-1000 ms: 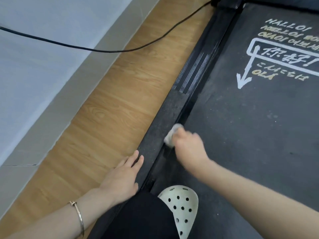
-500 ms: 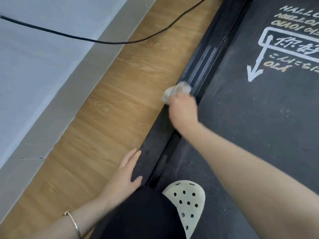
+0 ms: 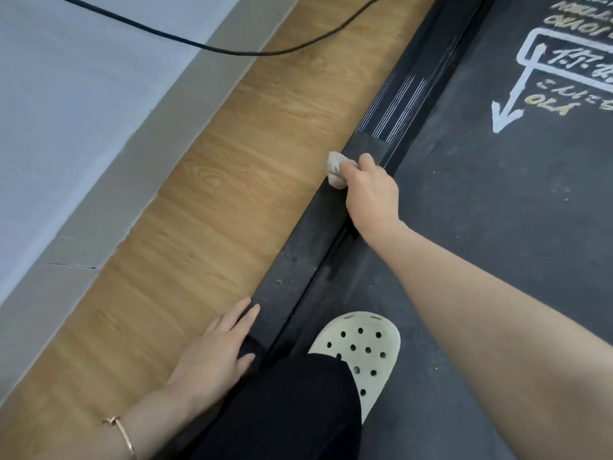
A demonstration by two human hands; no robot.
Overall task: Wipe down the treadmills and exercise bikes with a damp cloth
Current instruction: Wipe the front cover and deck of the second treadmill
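Wadded white cloth (image 3: 335,170) on the treadmill's side rail (image 3: 298,250), gripped in the right hand (image 3: 371,190).

The cloth pokes out beyond the hand's curled fingers, on the rail's outer edge next to the wooden floor (image 3: 205,210), just short of the silver-ribbed strip (image 3: 393,104). Nearer the person and well apart from the cloth, the left hand (image 3: 215,356) lies flat on the same rail, fingers straight and close together. A pale perforated clog (image 3: 361,346) stands on the belt (image 3: 497,210).
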